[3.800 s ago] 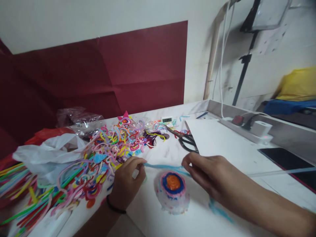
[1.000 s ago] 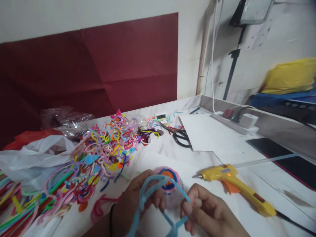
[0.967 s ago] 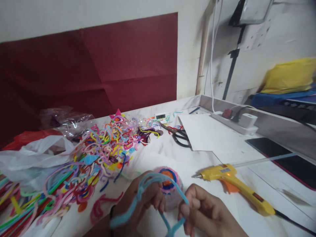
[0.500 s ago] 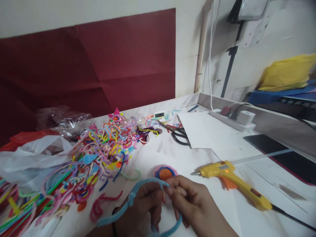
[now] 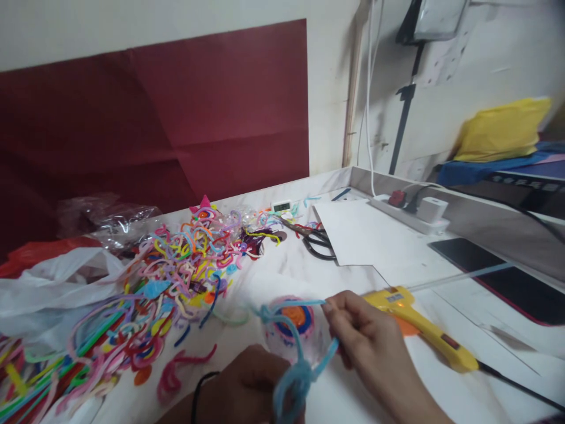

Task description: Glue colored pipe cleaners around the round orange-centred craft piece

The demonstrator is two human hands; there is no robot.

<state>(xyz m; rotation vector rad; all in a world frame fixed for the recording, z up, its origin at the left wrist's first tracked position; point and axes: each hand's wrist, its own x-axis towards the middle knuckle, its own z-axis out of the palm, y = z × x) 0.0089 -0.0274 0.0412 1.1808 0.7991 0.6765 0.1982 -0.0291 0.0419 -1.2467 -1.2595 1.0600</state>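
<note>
A light-blue pipe cleaner (image 5: 300, 301), bent and looped with a twisted clump near its lower end, stretches between my two hands. My right hand (image 5: 371, 338) pinches one strand between thumb and forefinger, and another strand reaches its lower fingers. My left hand (image 5: 253, 377), with a dark band at the wrist, is closed by the looped lower end; its fingertips are partly hidden and blurred. Just beyond the hands lies a round piece with an orange middle (image 5: 296, 317), a blue ring and a pink edge, partly covered by the blue strands.
Loose coloured pipe cleaners (image 5: 185, 253) and plastic bags (image 5: 66, 288) cover the left side. A yellow glue gun (image 5: 435, 335) lies right of my right hand. Behind are black-handled scissors (image 5: 320, 244), white card (image 5: 348, 229), a phone (image 5: 498, 282) and a power strip (image 5: 410, 217).
My hands have moved apart: the right shifted right and up, the left down. The blue pipe cleaner has turned, and its twisted loop now hangs low between them.
</note>
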